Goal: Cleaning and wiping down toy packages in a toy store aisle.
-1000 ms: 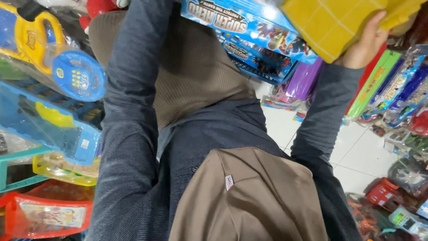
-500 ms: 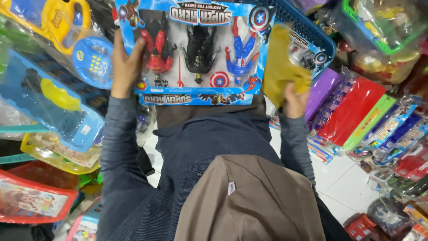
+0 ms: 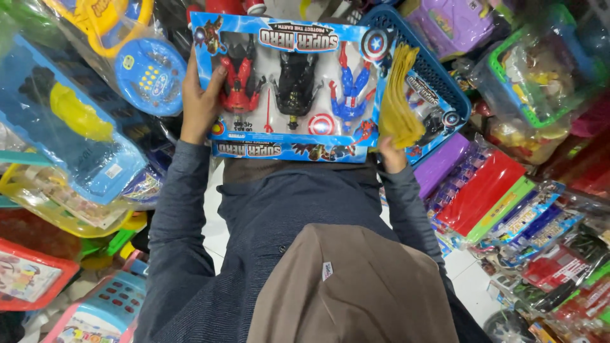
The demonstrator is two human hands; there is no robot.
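The left hand (image 3: 202, 101) clamps the left edge of a flat blue cardboard toy box with a clear window showing three action figures (image 3: 289, 86), its fingers (image 3: 216, 79) curled over the front panel beside the red figure. The right hand (image 3: 391, 155) sits at the box's lower right corner, and its fingers, mostly hidden, pinch a folded yellow cloth (image 3: 399, 95) that stands up along the box's right edge. So the box hangs level between both hands, window facing the camera, in front of the person's dark blue top.

Just past the fingers of the right hand, touching the far side of the cloth, a blue plastic basket (image 3: 438, 79) holds another boxed toy. Beyond the left fingers hangs a round blue toy steering wheel in clear wrap (image 3: 151, 75). Red and green flat packages (image 3: 486, 194) lie well below and outside the right hand.

To handle this well, my judgement is that the left grip should stay firm on the cardboard frame rather than the thin window, while the right hand works the cloth across the front in light strokes. Pressing hard could dent the plastic. Keeping the box level stops it sliding toward the basket.
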